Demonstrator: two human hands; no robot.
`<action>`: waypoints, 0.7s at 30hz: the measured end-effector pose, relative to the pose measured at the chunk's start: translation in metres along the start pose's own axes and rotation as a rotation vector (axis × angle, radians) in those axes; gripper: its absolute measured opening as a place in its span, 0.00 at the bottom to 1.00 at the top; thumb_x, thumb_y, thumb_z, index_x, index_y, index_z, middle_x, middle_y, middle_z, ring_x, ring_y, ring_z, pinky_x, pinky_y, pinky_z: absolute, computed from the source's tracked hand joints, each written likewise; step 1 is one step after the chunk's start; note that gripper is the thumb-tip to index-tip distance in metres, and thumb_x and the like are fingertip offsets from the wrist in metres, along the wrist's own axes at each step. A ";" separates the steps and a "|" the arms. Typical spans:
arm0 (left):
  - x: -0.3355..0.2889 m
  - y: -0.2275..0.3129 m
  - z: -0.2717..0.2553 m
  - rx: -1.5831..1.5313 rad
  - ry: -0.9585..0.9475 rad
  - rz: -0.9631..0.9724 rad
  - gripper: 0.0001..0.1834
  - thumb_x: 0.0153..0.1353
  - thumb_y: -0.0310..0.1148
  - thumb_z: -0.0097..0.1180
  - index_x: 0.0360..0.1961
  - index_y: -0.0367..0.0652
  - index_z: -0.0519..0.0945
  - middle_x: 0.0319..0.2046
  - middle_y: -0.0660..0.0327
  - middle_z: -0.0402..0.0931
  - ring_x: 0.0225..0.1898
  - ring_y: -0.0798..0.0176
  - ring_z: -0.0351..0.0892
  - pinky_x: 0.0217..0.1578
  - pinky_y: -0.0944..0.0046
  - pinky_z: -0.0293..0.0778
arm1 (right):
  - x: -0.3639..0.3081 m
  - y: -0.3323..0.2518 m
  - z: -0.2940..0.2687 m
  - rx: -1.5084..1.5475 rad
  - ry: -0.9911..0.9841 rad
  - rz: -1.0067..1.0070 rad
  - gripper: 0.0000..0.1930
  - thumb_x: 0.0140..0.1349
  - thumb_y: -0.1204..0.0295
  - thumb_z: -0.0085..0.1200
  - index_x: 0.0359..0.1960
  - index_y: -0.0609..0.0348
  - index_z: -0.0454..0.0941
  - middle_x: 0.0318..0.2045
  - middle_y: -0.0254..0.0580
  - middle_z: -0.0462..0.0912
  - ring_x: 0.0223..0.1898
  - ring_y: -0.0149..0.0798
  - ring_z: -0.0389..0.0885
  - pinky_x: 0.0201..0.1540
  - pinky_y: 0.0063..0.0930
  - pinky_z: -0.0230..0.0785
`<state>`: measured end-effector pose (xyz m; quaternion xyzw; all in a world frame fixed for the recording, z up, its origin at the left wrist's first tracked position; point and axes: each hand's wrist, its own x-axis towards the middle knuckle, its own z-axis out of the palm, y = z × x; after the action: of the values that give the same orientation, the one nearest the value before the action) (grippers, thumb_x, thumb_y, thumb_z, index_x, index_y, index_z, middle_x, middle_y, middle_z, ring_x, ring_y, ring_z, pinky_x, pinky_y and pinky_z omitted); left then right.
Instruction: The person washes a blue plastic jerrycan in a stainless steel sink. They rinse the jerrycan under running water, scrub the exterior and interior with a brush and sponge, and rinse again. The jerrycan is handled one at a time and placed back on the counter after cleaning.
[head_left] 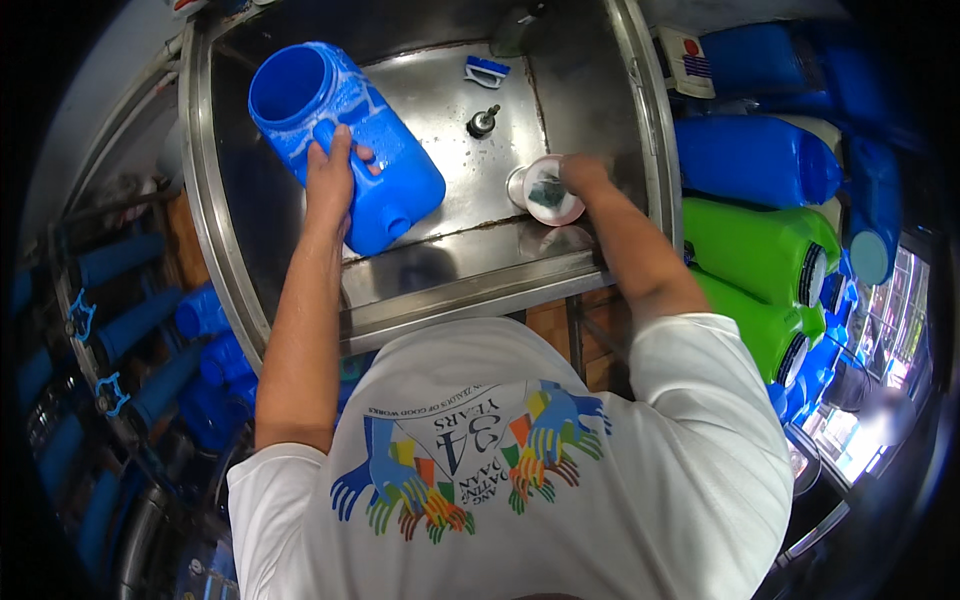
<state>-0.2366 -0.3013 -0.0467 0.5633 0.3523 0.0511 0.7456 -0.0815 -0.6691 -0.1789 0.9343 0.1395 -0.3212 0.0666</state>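
Observation:
My left hand point(335, 180) is closed around the handle of a large blue plastic jug point(405, 160). The jug lies tilted over the steel sink point(400, 305), its wide round mouth toward the upper left and white suds on its neck and side. At the sink's right side, my right hand point(585, 175) is closed at the rim of a small pinkish-white tub point(572, 214); some of its fingers are hidden. White suds and a dark green scouring pad point(546, 193) show inside the tub.
On the sink floor are a blue and white scrub brush point(486, 71) and a dark metal fitting point(483, 122). Blue jugs point(750, 160) and green jugs point(750, 245) are stacked to the right. More blue containers point(205, 310) stand at the left, near a rack with blue rollers point(130, 325).

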 end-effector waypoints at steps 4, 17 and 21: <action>0.009 0.004 0.005 0.002 0.050 0.010 0.18 0.74 0.43 0.52 0.51 0.40 0.68 0.30 0.55 0.81 0.26 0.64 0.81 0.30 0.64 0.80 | 0.015 0.006 0.035 0.199 -0.095 0.001 0.15 0.62 0.64 0.55 0.44 0.60 0.86 0.46 0.54 0.86 0.47 0.50 0.86 0.51 0.44 0.76; 0.017 0.006 0.000 0.054 0.011 0.035 0.22 0.74 0.46 0.50 0.54 0.37 0.69 0.33 0.53 0.83 0.29 0.61 0.83 0.35 0.61 0.81 | -0.087 -0.133 -0.136 0.445 0.062 -0.851 0.12 0.63 0.60 0.61 0.35 0.57 0.83 0.31 0.46 0.86 0.33 0.46 0.83 0.38 0.40 0.73; 0.016 0.004 -0.001 0.023 0.010 0.071 0.19 0.73 0.44 0.50 0.51 0.37 0.71 0.32 0.53 0.83 0.27 0.61 0.82 0.33 0.61 0.80 | -0.072 -0.143 -0.152 0.160 0.149 -0.880 0.13 0.65 0.57 0.58 0.39 0.52 0.83 0.35 0.44 0.86 0.38 0.52 0.84 0.39 0.44 0.75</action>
<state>-0.2240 -0.2910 -0.0506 0.5838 0.3362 0.0765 0.7350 -0.0907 -0.5159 -0.0204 0.8090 0.5024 -0.2604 -0.1589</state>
